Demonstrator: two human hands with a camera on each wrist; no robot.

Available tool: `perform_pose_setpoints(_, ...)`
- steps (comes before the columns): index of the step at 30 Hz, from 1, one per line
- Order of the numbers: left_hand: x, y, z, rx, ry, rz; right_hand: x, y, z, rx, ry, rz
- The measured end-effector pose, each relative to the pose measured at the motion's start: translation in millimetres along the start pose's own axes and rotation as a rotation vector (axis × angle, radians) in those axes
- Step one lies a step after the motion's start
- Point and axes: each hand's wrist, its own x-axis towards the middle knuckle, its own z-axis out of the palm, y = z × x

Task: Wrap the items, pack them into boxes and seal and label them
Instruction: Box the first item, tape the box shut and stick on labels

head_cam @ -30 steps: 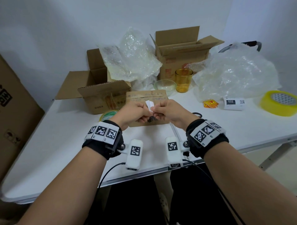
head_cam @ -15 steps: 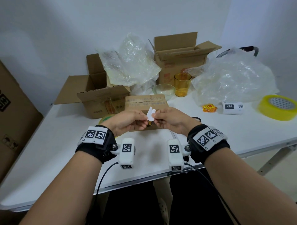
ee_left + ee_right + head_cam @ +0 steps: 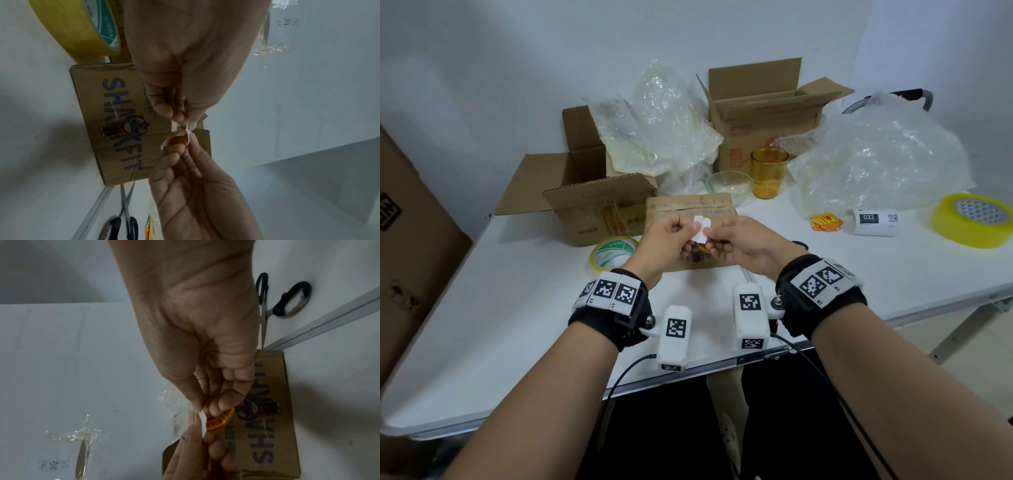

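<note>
Both hands meet above a sealed cardboard box (image 3: 688, 209) printed with blue letters (image 3: 115, 129) (image 3: 271, 426). My left hand (image 3: 688, 234) (image 3: 180, 120) pinches the white backing paper (image 3: 700, 228) (image 3: 174, 128) (image 3: 203, 423) of a small orange sticker (image 3: 703, 248) (image 3: 179, 138) (image 3: 220, 421). My right hand (image 3: 714, 241) (image 3: 207, 410) pinches the orange sticker itself between thumb and forefinger. The backing is partly peeled away and stands up in two white flaps. Sticker and paper are held in the air, clear of the box.
Two open boxes (image 3: 592, 202) (image 3: 767, 113), bubble wrap (image 3: 876, 157), a glass bowl (image 3: 727, 183) and an amber glass (image 3: 768, 171) crowd the back. A green-cored tape roll (image 3: 614, 253) lies left; scissors (image 3: 265, 305), more stickers (image 3: 825, 221), a label roll (image 3: 875, 221) and yellow tape (image 3: 974, 219) lie right.
The hands stay together over the box. The white backing has come further off the sticker and now shows as two flaps instead of one.
</note>
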Motion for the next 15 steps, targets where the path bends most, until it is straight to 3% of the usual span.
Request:
perform_pose_setpoints(7, 4.7, 3.0, -10.8, 0.01, 0.047, 0.036, 5.5, -4.2, 3.7, 0.044, -0.002, -0.006)
perform_pose_setpoints(15, 11.6, 0.0, -28.7, -0.014, -0.02, -0.008, 6.0, -5.8, 0.9, 0.058, -0.048, 0.018)
